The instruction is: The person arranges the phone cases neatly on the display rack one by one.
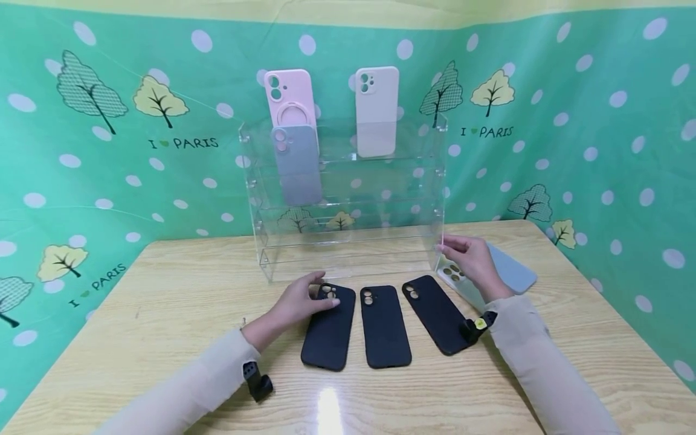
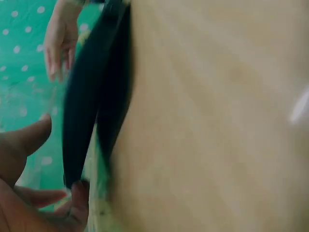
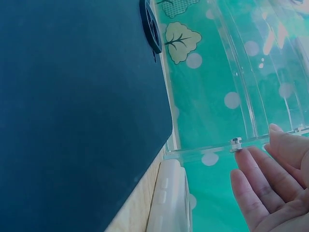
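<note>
My left hand [image 1: 301,302] is at the camera end of the leftmost black phone case [image 1: 328,335], thumb over its top. In the left wrist view, a fingertip [image 2: 79,195] touches the end of the case [image 2: 79,106], with the thumb held apart from it. My right hand [image 1: 473,260] is at the right side panel of a clear acrylic stepped rack [image 1: 348,251]. Straight fingers [image 3: 253,193] touch the panel's edge in the right wrist view. Two more black phone cases, the middle one [image 1: 386,332] and the right one [image 1: 440,314], lie flat nearby.
A pink phone case [image 1: 288,90] and a white one [image 1: 377,115] stand on the rack's top tier, with a grey-blue one [image 1: 298,169] lower left. Beside my right hand lie a pale case with camera holes [image 1: 451,273] and a light blue case [image 1: 513,272]. A green curtain [image 1: 190,181] hangs behind.
</note>
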A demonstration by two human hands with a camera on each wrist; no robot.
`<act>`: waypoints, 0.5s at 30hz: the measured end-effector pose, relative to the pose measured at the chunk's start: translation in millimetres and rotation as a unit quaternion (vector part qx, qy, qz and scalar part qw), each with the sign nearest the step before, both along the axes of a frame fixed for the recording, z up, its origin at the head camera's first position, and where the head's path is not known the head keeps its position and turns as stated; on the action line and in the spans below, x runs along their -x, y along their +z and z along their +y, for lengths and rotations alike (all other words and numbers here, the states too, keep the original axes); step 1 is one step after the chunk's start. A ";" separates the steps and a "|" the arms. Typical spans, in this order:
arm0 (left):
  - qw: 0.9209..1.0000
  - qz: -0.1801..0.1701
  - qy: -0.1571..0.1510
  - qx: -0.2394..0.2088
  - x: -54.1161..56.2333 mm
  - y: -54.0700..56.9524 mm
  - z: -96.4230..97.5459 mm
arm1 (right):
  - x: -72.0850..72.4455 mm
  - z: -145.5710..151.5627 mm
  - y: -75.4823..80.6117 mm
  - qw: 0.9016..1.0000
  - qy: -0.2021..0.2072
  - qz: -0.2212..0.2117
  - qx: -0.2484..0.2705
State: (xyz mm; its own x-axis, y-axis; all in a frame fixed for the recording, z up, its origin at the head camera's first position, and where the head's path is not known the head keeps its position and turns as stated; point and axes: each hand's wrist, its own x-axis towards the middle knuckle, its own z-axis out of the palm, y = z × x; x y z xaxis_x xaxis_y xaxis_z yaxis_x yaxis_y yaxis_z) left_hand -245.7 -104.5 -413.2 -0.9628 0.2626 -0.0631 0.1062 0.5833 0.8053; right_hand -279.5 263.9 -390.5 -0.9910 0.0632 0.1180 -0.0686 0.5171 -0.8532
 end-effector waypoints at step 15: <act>0.993 -0.099 -0.027 -0.054 19.3 31.3 -22.9 | -0.5 -1.4 0.9 1.000 -0.003 -0.009 -0.003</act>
State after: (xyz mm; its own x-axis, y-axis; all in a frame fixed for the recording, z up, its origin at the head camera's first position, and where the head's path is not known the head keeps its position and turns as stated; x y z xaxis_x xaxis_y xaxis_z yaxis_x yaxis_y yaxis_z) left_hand -264.9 -127.4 -381.9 -0.9184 0.3300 -0.2182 -0.0312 0.4894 0.8715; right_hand -279.0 262.5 -389.7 -0.9925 0.0692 0.1009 -0.0501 0.5227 -0.8510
